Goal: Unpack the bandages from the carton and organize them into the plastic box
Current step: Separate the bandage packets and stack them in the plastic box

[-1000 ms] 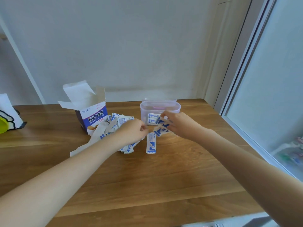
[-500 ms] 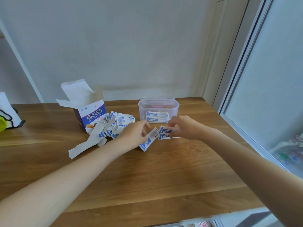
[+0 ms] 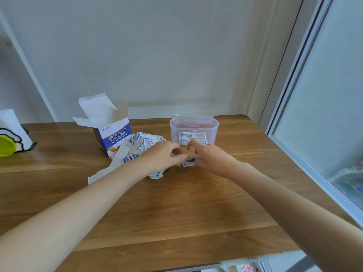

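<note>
Both hands meet just in front of the plastic box (image 3: 194, 127) on the table (image 3: 176, 213). Our left hand (image 3: 163, 157) and right hand (image 3: 211, 159) have curled fingers closing on a few bandages (image 3: 187, 163) between them, though blur hides the exact grip. More bandages lie stacked inside the box. A loose pile (image 3: 146, 143) sits beside the open carton (image 3: 113, 132) to the left.

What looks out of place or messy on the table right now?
Loose bandages lie in a jumbled heap beside the open carton, some overlapping at angles. Only a few lie flat in the plastic box. Nothing looks damaged.
</note>
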A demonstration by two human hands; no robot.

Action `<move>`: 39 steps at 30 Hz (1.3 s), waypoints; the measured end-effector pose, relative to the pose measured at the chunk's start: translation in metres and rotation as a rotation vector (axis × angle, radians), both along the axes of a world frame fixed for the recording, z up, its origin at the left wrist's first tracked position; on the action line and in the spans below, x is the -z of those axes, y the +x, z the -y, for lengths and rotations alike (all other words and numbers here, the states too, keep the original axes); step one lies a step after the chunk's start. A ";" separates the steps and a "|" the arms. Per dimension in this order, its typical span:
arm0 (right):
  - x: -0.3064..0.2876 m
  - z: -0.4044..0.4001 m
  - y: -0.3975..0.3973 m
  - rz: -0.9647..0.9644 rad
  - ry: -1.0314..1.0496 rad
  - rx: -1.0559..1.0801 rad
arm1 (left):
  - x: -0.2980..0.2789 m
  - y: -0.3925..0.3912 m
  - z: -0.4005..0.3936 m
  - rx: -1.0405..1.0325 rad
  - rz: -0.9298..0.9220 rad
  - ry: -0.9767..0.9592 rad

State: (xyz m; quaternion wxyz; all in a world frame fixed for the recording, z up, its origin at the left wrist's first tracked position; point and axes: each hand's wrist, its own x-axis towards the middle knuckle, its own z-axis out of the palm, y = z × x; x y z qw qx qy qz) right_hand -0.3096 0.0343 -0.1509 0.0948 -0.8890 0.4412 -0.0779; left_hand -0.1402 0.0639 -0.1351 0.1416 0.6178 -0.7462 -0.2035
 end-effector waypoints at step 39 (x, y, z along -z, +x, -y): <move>-0.061 0.133 0.025 -0.263 0.336 0.298 | -0.038 -0.029 0.128 -0.051 0.661 -0.248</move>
